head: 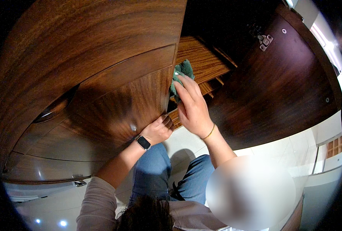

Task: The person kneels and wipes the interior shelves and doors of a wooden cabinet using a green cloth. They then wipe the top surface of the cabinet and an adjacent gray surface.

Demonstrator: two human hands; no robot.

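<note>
My left hand (158,129), with a smartwatch (143,142) on its wrist, rests low at the edge of a dark wood-grain cabinet front (124,95). Its fingers curl around that edge. Higher up, my right hand (194,108) holds a green cloth (184,69) against the same edge, beside the cabinet opening. Part of the cloth is hidden behind my fingers. A thin bracelet (210,132) circles the right wrist. Inside the opening, a wood-grain shelf (205,57) shows behind the cloth; the upper interior is too dark to make out.
To the right a dark cabinet door (275,95) stands open, with a metal hinge (265,42) near its top. A small round knob (133,127) sits on the cabinet front. Pale floor tiles (185,141) lie below, around my knees in blue jeans (152,170).
</note>
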